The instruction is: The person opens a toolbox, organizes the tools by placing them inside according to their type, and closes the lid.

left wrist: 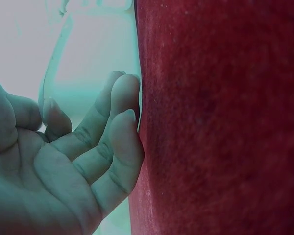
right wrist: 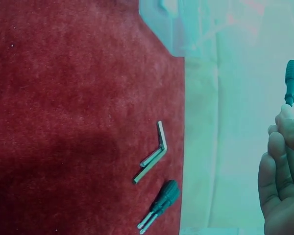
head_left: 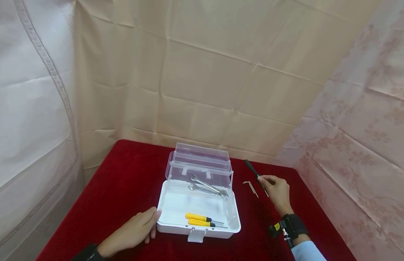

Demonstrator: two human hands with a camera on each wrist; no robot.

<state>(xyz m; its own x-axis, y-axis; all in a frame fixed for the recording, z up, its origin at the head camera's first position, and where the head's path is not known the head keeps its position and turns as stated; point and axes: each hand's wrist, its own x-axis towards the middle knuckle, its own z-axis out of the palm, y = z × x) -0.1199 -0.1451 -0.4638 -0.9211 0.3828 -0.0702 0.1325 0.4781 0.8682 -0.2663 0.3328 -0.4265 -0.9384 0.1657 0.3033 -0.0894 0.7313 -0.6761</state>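
Observation:
My left hand holds the left front corner of an open white toolbox, thumb and forefinger at its rim; in the left wrist view the other fingers lie along its side wall. Over the table's right side my right hand pinches a dark-handled screwdriver, its handle pointing away. In the right wrist view, a dark handle with two thin metal shafts lies on the cloth, with hex keys beside it. Two wrenches and two yellow-handled screwdrivers lie inside the toolbox.
The toolbox's clear lid stands tipped back behind it, and a white latch hangs at its front. Dark red cloth covers the table. Beige drapes hang behind, with pale curtains on both sides.

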